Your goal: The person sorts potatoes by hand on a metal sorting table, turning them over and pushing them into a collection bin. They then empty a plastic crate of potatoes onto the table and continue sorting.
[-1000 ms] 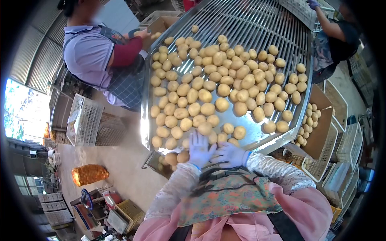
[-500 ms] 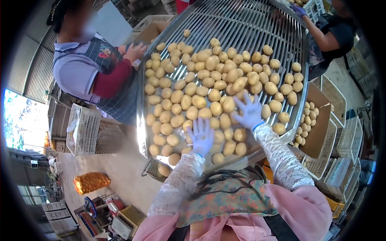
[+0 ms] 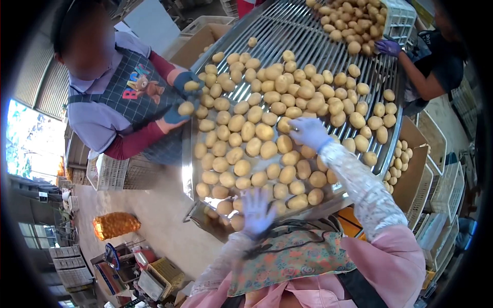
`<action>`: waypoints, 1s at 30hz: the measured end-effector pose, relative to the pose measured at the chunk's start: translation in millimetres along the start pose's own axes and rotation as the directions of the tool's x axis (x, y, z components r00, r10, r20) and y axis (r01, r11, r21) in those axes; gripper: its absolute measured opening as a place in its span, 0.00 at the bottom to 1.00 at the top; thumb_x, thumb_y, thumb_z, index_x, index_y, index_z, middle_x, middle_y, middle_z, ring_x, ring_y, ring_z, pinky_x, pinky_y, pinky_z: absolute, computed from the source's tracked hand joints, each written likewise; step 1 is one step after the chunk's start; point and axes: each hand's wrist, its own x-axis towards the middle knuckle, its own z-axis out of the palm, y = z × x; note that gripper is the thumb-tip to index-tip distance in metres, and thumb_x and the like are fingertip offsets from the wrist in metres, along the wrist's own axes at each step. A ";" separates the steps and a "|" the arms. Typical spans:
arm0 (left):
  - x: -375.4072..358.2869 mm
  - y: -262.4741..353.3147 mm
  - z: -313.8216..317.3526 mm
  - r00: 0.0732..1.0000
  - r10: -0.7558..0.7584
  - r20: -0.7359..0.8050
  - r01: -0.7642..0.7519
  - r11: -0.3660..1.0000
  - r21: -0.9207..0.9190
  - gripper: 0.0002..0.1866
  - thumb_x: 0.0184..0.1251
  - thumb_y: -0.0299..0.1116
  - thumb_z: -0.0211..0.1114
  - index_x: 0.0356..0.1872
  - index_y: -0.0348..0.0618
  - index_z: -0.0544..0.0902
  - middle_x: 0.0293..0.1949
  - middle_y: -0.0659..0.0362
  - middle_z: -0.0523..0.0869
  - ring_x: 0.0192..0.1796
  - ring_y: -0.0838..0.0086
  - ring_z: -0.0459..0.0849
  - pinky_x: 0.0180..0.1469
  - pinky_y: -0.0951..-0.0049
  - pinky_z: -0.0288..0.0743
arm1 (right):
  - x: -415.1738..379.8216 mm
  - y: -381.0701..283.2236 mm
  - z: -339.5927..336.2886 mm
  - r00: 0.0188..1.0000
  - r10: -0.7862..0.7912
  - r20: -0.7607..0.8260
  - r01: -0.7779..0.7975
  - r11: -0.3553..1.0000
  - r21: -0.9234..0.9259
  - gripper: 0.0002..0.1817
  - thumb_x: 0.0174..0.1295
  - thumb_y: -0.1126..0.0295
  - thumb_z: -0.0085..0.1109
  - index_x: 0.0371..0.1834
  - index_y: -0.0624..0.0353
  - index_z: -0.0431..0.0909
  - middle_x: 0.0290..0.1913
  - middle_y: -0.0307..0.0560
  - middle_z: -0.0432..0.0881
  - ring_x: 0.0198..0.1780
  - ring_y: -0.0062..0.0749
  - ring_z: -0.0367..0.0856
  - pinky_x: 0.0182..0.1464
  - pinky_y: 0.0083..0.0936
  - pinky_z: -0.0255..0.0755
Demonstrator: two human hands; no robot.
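Note:
Several yellow-brown potatoes lie spread over a metal sorting table with rollers at its far part. My left hand, in a pale purple glove, is spread low over the table's near edge, fingers apart beside potatoes, holding nothing. Gloved the same way, my right hand reaches over the middle of the pile. Its fingers bend down at a potato; whether they grip it cannot be made out.
At the left, a co-worker in a checked apron holds potatoes in gloved hands. Another person's purple-gloved hand is beside a tipped white crate at the far right. A cardboard box of potatoes stands right.
My left hand has drawn back toward the near edge; my right hand has moved slightly left, its fingers now bent. The far crate has tipped potatoes onto the rollers. The left co-worker now holds potatoes.

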 end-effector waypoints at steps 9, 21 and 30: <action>37.2 -2.1 3.7 0.981 0.111 0.161 -0.103 0.993 -0.054 0.39 0.71 0.57 0.60 0.77 0.46 0.67 0.77 0.47 0.67 0.79 0.46 0.61 0.78 0.36 0.45 | 31.9 -24.4 55.1 0.915 0.270 0.300 -0.321 0.938 0.133 0.40 0.54 0.54 0.75 0.68 0.54 0.67 0.59 0.62 0.76 0.61 0.58 0.80 0.63 0.46 0.76; 88.1 -8.9 -7.8 0.978 0.134 0.162 -0.139 0.990 0.020 0.35 0.74 0.54 0.57 0.78 0.50 0.68 0.77 0.38 0.63 0.78 0.32 0.57 0.77 0.30 0.45 | -342.2 -1.4 -81.2 0.500 0.765 0.405 -0.347 -0.251 0.904 0.21 0.67 0.60 0.66 0.60 0.50 0.74 0.56 0.45 0.81 0.52 0.32 0.81 0.45 0.29 0.78; 13.9 -34.2 -7.0 0.949 0.210 0.236 -0.217 0.976 0.005 0.35 0.74 0.56 0.57 0.78 0.53 0.68 0.78 0.40 0.64 0.78 0.37 0.60 0.77 0.30 0.42 | -432.9 9.9 -46.4 0.522 0.802 -0.290 -0.671 0.597 0.440 0.19 0.62 0.65 0.66 0.57 0.54 0.83 0.60 0.53 0.81 0.59 0.45 0.81 0.59 0.34 0.78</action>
